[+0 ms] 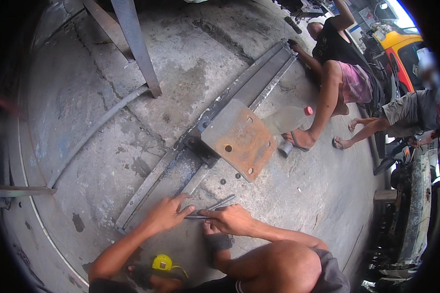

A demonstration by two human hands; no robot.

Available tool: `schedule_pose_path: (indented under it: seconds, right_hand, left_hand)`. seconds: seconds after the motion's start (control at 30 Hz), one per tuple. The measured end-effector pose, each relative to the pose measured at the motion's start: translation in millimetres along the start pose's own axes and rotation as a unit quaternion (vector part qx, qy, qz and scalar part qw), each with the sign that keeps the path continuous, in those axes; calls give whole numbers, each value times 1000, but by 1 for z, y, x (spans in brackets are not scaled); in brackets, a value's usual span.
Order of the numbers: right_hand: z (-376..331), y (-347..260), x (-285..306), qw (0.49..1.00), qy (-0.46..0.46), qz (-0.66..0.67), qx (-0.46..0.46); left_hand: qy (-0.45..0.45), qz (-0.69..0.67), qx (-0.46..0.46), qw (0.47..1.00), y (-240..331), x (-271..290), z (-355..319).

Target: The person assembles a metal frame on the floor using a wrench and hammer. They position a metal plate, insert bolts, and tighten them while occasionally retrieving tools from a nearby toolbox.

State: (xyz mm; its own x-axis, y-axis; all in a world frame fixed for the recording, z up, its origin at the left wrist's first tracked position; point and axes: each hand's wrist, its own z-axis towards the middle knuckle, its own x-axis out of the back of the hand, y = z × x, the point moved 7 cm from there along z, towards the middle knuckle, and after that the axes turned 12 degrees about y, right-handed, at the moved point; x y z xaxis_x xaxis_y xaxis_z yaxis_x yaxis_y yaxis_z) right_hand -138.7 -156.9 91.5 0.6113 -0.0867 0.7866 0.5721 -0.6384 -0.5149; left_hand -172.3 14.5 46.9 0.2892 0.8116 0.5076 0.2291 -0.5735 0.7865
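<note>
The gray metal rod (224, 200) is in front of you in the head view, between your two hands; I cannot tell if it touches the concrete floor (322, 195). Your right hand (233, 219) is closed on it, fingers bent over its near part, maybe so the far part is free. Your left hand (167, 215) is spread out, its thumb by the rod's near end and a finger by the long steel beam (260, 80), perhaps to help it line up or sit steady.

The rod's long way runs out from your hands, to the right and away from you, and its bare tip points there. Another gray bit lies more side to side under your fingers; I cannot tell if it is the same rod.

The beam slants away to the right too. A rusty steel plate (244, 141) with holes sits over it, likely held up by it. A yellow tape measure (162, 262) lies near you, probably to be easy to grab.
</note>
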Motion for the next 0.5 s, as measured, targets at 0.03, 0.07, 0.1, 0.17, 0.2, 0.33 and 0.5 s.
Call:
schedule_pose_path:
  seconds: [0.03,0.07,0.1,0.17,0.2,0.33,0.5]
  right_hand:
    - [1,2,2,999,45,22,-13]
    - [4,5,6,995,90,45,-26]
    - [3,10,6,992,104,49,-55]
    - [1,14,15,988,122,56,-74]
    - [1,16,19,986,131,59,-82]
    - [-6,32,14,978,142,80,-127]
    - [-9,38,-13,977,124,112,-136]
  left_hand:
    - [63,29,-45,997,0,9,4]
    - [124,57,-89,987,0,18,8]
    - [133,47,-115,983,6,24,15]
    - [58,123,-121,983,12,30,26]
    - [22,162,-122,979,16,35,29]
    - [9,170,-159,972,10,33,37]
    - [98,134,-119,979,0,27,41]
